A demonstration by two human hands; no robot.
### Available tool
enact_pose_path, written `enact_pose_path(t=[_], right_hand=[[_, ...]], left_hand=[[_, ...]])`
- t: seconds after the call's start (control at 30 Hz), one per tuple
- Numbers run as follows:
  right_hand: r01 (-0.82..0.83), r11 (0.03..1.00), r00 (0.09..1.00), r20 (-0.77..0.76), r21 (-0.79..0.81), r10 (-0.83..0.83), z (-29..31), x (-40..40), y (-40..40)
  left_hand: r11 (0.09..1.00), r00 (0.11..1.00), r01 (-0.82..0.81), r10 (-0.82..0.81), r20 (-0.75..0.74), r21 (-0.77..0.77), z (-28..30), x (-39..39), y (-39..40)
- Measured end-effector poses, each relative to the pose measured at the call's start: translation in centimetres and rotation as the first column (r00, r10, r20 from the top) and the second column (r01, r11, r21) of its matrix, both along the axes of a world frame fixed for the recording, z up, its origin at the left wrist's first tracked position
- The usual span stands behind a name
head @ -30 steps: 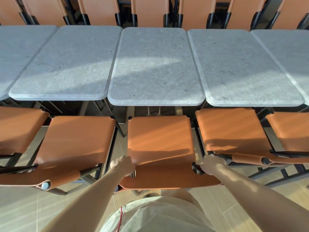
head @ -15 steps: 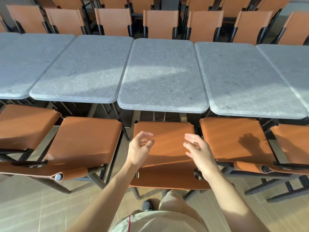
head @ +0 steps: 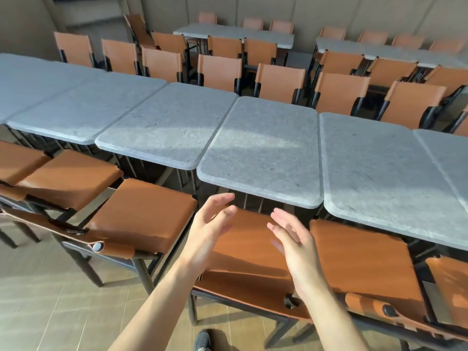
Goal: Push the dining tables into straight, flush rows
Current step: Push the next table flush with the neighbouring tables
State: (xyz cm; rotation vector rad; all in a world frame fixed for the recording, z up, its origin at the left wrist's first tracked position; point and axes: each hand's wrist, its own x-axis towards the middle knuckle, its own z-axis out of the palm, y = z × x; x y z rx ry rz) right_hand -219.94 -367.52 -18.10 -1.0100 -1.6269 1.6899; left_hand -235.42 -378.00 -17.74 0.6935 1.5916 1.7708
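We stand in a dining hall with beige walls and a tan tiled floor, low sun striping both. A long row of grey stone-topped desks runs across in front of us from left to right. The middle desk lies straight ahead, its near edge sitting nearer to us than that of the left desk, so the front line steps at that joint. The right desk sits close against its other side with a thin seam between. Two more desk rows stand at the back wall, ringed by more chairs.

Orange leather chairs with black frames line both sides of the near row. The far chairs face us with backs upright. The near chair is tucked toward the middle desk and stands between us and its edge; a left chair and a right chair flank it.

Our left hand and right hand hover above the near chair's seat, palms turned toward each other, fingers loose and spread, gripping nothing and touching neither chair nor desk. A dark shoe shows at the bottom edge. We can read no writing or labels anywhere.
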Motion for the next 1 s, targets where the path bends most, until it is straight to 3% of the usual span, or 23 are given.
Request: enact_pose_path(t=[0.2,0.4,1.0], right_hand=[[-0.113,0.987,0.993,-0.002,0.111,0.114,3.1,-1.5,-1.5],[-0.154,0.987,0.986,-0.059,0.037,0.156,4.8,-1.9,-5.2],[-0.264,0.959,0.956,-0.105,0.101,0.274,8.7,-11.1,-19.0]], left_hand=[[0.998,0.999,-0.043,0.044,-0.027,0.055,2.2,2.3,-2.8],[0.998,0.987,-0.052,0.056,-0.153,0.032,3.8,2.6,-7.1],[0.996,0.972,-0.07,0.081,-0.219,0.054,7.7,-3.5,-21.2]])
